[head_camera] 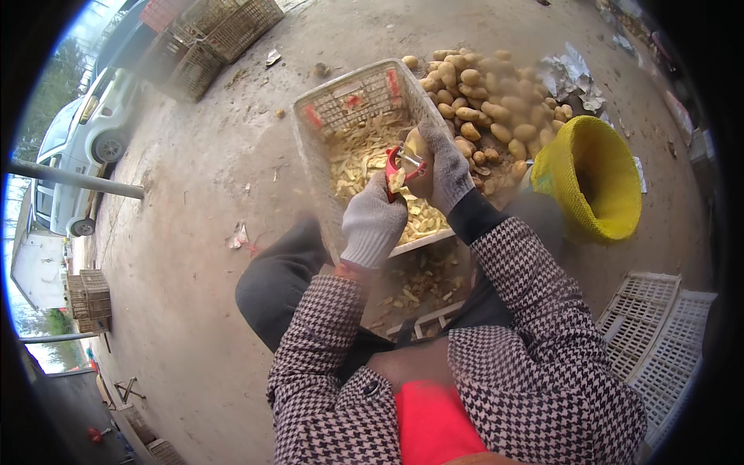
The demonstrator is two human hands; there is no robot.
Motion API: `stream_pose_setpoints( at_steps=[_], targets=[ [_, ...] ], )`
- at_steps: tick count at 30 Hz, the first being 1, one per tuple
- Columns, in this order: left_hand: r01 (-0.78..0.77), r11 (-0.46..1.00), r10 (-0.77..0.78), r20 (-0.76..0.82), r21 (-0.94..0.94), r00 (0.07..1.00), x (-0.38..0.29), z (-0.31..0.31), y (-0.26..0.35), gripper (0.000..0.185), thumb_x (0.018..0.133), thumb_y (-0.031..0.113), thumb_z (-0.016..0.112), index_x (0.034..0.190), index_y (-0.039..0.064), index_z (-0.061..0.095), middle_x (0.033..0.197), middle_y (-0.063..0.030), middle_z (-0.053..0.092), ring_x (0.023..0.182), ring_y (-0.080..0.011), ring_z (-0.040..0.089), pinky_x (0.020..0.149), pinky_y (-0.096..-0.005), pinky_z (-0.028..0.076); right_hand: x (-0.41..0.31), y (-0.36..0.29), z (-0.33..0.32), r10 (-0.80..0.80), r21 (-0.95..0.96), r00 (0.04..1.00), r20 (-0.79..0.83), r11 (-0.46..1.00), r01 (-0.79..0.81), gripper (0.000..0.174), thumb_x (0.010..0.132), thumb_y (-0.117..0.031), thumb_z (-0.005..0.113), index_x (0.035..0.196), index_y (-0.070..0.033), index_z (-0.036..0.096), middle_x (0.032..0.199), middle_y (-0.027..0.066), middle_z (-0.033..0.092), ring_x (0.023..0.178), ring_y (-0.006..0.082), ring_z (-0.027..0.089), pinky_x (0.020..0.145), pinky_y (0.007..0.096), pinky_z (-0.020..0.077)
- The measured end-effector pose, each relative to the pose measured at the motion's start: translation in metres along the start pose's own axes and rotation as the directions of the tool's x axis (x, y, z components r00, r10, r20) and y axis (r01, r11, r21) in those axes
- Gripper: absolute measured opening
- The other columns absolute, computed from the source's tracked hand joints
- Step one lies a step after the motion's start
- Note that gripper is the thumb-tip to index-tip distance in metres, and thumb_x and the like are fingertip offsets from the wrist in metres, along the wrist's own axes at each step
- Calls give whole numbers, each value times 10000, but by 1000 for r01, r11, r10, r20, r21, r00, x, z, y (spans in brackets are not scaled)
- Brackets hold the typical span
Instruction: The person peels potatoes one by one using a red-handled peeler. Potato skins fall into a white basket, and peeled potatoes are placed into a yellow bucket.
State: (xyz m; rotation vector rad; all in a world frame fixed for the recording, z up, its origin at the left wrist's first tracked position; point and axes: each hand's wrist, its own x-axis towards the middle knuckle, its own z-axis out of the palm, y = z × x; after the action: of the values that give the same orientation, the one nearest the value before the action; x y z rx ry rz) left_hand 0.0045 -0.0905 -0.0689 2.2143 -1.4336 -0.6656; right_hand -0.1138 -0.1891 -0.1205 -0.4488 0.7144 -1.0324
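My left hand point(375, 220), in a pale knitted glove, grips a red Y-shaped peeler point(392, 168) with a metal blade. A piece of potato peel point(397, 181) hangs at the peeler's head. Held in my right hand point(447, 165), in a dirtier grey glove, is a potato point(419, 180), partly hidden by the fingers and the peeler. The blade is up against or very near the potato; which one I cannot tell. Both hands are above a plastic crate point(317, 157) with red marks, which holds a thick layer of potato peels point(354, 157).
Beyond the crate on the right lies a heap of potatoes point(494, 99) beside crumpled paper point(575, 78). A yellow woven container point(581, 180) stands near my right knee. White plastic crates point(651, 337) are at lower right, stacked crates point(215, 35) at upper left. A white car point(81, 145) is parked left.
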Motion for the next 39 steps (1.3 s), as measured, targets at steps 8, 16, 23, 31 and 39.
stream_pose_setpoints(
  at_steps=[8,16,23,31,39],
  targets=[
    [189,979,-193,53,81,980,-8,9,-14,287,902,248,607,1159,128,648,968,-206,726,950,-399,695,817,-480,530,24,-10,-21,187,160,982,-7,970,-183,381,920,-299,748,1179,-63,600,921,75,631,766,228,661,583,354,576],
    [74,945,-125,140,319,982,4,20,3,244,897,227,594,1092,89,642,949,-206,726,926,-390,708,795,-478,536,39,9,-20,113,130,991,-78,986,-102,334,938,-310,690,1166,-79,612,942,35,603,782,155,623,583,359,544],
    [294,947,-308,102,129,946,-1,6,-23,318,905,220,595,1192,97,652,1033,-210,729,997,-395,695,850,-456,527,35,16,-33,80,207,996,-35,976,-72,396,969,-388,688,1168,-53,620,950,75,659,796,182,656,684,320,575],
    [193,957,-216,90,215,972,2,11,9,298,889,225,605,1137,63,641,990,-227,725,973,-399,702,848,-470,540,26,6,-8,98,-56,989,-113,993,-105,435,940,-424,695,1101,-26,628,812,81,592,588,196,593,563,329,525],
    [329,931,-348,114,155,931,-2,10,-26,336,887,214,578,1188,81,645,1038,-219,722,1027,-405,684,882,-466,519,42,13,-25,100,292,988,-117,954,-62,360,1011,-299,636,1280,-71,567,1010,62,645,809,192,671,697,329,577]
  ],
)
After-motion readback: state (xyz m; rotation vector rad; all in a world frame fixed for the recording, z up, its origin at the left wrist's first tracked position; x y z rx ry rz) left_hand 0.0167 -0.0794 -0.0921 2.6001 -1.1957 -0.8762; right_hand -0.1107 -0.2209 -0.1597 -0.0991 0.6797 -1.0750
